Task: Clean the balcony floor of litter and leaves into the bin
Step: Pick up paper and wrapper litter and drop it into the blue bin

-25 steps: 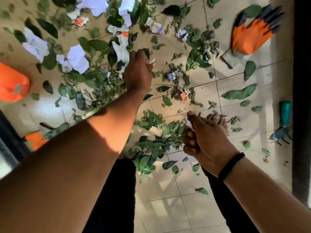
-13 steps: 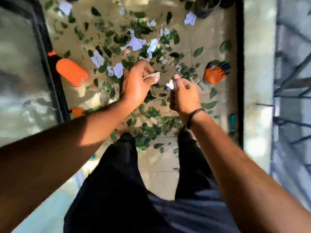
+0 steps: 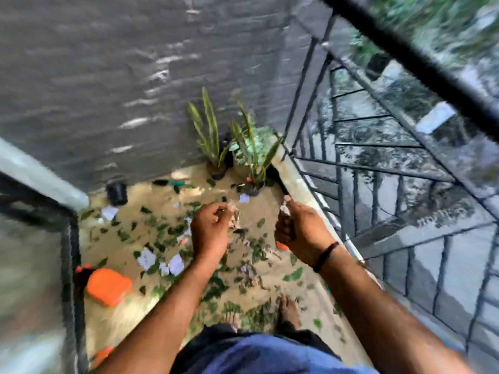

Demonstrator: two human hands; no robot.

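Observation:
Green leaves (image 3: pixel 164 238) and white paper scraps (image 3: pixel 147 259) lie scattered over the tan tiled balcony floor (image 3: pixel 129 247). I see them from standing height, and the picture is blurred by motion. My left hand (image 3: pixel 210 230) is held above the floor, its fingers curled around a pale crumpled scrap (image 3: pixel 232 210). My right hand (image 3: pixel 297 228), with a black band at the wrist, pinches another small pale scrap (image 3: pixel 286 202) close to the balcony kerb. A small black pot-like container (image 3: pixel 116 193) stands by the far wall.
Potted plants (image 3: pixel 243 152) fill the far right corner. A black metal railing (image 3: pixel 378 171) on a pale kerb (image 3: pixel 302 190) runs along the right. An orange plastic object (image 3: pixel 108 286) lies by the dark door frame (image 3: pixel 71 265) on the left. My bare feet (image 3: pixel 289 311) stand among leaves.
The view has risen from close to the floor up to standing height. Both hands have lifted off the litter, each carrying a scrap, and have moved apart. The far wall and the plants have come into view.

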